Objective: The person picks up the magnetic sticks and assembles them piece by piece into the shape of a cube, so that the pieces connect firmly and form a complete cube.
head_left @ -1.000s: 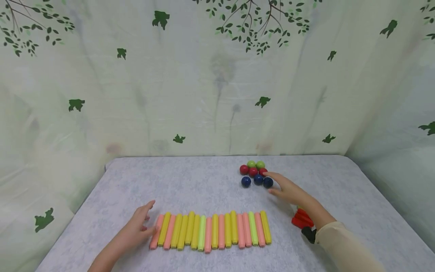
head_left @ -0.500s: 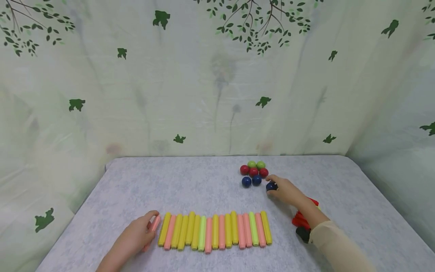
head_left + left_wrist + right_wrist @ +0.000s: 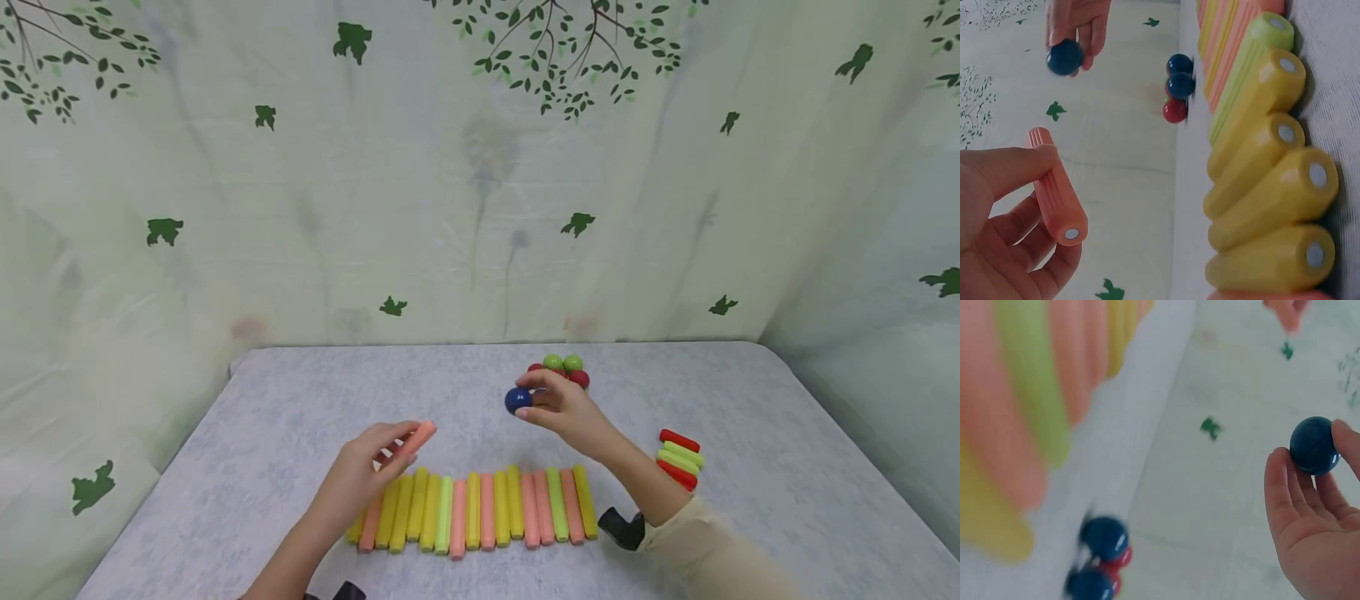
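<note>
My left hand [image 3: 367, 458] pinches a pink magnetic rod [image 3: 416, 439] between thumb and fingers, raised above the row's left end. A pale silver disc shows in the rod's end in the left wrist view. My right hand [image 3: 573, 412] holds a shiny blue ball [image 3: 517, 400] at its fingertips, off the table and to the right of the rod. Rod and ball are apart. Below both hands lies a row of yellow, pink and light-green rods [image 3: 472, 512], side by side. My left hand and forearm partly cover its left end.
Green balls [image 3: 572, 362] and red balls [image 3: 579, 379] sit at the table's back, partly behind my right hand. Two more blue balls [image 3: 1180, 85] show in the left wrist view. Short red and light-green rods [image 3: 678, 458] lie right of my right forearm. A printed curtain [image 3: 420, 208] hangs behind the table.
My left hand has taken the pink rod from the row's left end and lifted it up and right. My right hand has picked up a blue ball and carried it left.
</note>
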Motion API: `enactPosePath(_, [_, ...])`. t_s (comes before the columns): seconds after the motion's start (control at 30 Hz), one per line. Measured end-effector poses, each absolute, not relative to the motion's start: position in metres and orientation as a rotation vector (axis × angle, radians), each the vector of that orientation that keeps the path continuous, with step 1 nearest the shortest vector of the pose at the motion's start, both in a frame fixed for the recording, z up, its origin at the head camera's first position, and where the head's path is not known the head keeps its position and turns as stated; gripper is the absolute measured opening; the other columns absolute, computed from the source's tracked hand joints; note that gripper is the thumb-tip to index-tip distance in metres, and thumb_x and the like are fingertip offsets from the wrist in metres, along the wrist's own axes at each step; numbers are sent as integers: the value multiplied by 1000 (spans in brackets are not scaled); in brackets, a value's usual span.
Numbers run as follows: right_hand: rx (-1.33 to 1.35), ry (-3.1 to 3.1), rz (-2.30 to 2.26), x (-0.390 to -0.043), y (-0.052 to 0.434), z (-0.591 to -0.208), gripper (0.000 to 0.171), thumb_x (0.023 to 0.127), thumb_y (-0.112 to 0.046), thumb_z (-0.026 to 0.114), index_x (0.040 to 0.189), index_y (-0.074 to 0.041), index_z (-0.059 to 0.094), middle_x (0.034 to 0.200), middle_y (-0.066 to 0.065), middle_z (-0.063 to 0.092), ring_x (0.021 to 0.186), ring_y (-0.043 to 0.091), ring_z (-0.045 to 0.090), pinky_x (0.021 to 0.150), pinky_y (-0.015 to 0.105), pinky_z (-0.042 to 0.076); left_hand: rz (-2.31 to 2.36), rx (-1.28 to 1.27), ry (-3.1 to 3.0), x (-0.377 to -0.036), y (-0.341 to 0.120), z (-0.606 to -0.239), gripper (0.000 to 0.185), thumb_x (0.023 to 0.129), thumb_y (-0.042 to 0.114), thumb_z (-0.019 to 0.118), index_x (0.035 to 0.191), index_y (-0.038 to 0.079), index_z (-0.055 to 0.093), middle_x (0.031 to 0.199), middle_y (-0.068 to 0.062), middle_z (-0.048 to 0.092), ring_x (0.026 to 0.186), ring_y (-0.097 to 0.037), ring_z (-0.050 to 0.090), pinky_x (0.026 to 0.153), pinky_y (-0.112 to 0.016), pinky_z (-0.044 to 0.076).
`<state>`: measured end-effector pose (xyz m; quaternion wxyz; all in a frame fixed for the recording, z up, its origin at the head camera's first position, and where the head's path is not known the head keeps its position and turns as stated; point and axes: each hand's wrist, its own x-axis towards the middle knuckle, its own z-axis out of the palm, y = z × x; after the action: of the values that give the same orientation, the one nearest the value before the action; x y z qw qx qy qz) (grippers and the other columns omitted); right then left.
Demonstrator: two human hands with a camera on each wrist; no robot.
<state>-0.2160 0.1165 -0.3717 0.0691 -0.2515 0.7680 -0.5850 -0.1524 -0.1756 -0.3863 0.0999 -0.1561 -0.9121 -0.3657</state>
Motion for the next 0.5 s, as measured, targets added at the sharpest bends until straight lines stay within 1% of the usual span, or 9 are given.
enactPosePath(0.13, [-809, 2221, -1774, -204, 93, -364, 34, 85, -8, 62, 116, 0, 50, 110, 13, 53, 98, 27, 57, 79, 32, 48, -1098, -579, -2688, -157, -158, -388, 35, 81, 15, 68, 115, 18, 61, 102, 5, 60, 81, -9, 53, 65, -21, 48])
enactPosePath(0.27, [-854, 2172, -1757, -193, 82, -355, 32, 85, -1, 59, 115, 4, 49, 108, 16, 54, 98, 29, 57, 80, 31, 48, -1143, -656, -2675, -157, -146, -388, 36, 80, 11, 68, 115, 16, 60, 102, 5, 60, 82, -10, 53, 65, -21, 48])
enactPosePath(0.33, [-866, 2157, -1757, -189, 81, -353, 31, 86, -1, 58, 115, 6, 48, 107, 18, 55, 98, 30, 57, 81, 31, 47, -1150, -689, -2665, -157, -143, -388, 36, 80, 9, 67, 115, 15, 61, 101, 4, 60, 81, -11, 53, 65, -21, 48])
enactPosePath(0.43, [-868, 2202, -1735, -192, 84, -361, 38, 85, -5, 60, 121, 1, 47, 115, 14, 53, 102, 28, 55, 83, 31, 46, -1130, -719, -2656, -157, -140, -389, 37, 80, 7, 67, 116, 12, 60, 102, 2, 59, 82, -12, 53, 65, -21, 48])
enactPosePath(0.5, [-871, 2269, -1713, -195, 90, -368, 45, 84, -11, 63, 125, -4, 45, 120, 12, 50, 106, 27, 53, 86, 35, 44, -1134, -703, -2663, -157, -140, -389, 39, 81, 7, 67, 118, 12, 58, 102, 2, 59, 84, -12, 54, 65, -20, 48])
